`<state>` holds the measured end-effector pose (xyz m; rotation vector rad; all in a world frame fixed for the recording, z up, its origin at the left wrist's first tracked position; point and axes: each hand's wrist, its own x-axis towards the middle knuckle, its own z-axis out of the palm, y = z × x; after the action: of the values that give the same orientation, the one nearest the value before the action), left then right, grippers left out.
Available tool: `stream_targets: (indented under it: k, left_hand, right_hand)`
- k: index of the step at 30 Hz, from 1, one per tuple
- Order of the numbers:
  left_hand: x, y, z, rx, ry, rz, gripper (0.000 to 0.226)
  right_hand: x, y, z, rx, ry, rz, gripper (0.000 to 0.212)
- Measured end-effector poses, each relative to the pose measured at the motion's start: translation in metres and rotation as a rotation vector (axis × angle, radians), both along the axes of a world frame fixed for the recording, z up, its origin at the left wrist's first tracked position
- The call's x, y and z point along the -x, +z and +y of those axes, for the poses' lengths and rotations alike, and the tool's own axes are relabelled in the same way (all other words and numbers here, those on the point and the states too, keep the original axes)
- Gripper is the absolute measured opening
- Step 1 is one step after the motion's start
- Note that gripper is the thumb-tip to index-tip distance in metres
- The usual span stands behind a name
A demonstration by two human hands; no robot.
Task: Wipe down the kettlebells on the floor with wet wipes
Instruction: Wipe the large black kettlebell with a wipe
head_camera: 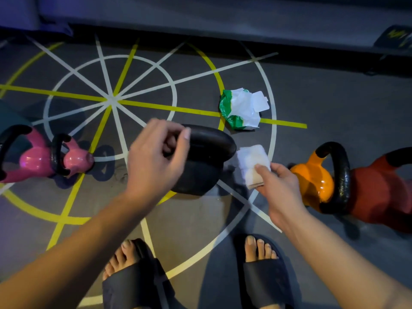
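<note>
Mid-job, I'd guess. Right hand (283, 186) pinches a folded wet wipe (252, 161) just beside the black kettlebell (200, 172) on the floor (323, 103); left hand (153, 161) curls at its handle (211, 141), grip unclear. The pink kettlebells (75, 159) and orange kettlebell (312, 181) are probably left to do.

Left kettlebells (35, 160) and right kettlebells (312, 181) flank the middle kettlebell (200, 172), wipes pack (242, 110) behind it.

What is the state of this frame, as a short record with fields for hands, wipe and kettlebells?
left hand: fingers curled at black kettlebell handle; grip unclear
right hand: pinches folded wet wipe beside that handle
wipes packet: open, on floor beyond black kettlebell
person's left: two pink kettlebells
person's right: orange kettlebell, red kettlebell
</note>
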<state>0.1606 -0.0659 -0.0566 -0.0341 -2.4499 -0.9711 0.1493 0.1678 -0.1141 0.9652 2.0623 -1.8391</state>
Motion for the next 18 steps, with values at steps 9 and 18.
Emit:
stream_targets:
  k: [9, 18]
  left_hand:
    - [0.056, -0.016, -0.025, 0.227, -0.120, -0.169, 0.043]
    - [0.059, -0.029, -0.015, 0.562, 0.094, -0.075, 0.049]
  right_hand:
    - [0.016, -0.022, -0.059, 0.287, 0.036, 0.010, 0.030]
    - [-0.004, 0.013, -0.061, -0.143, 0.338, 0.314, 0.058]
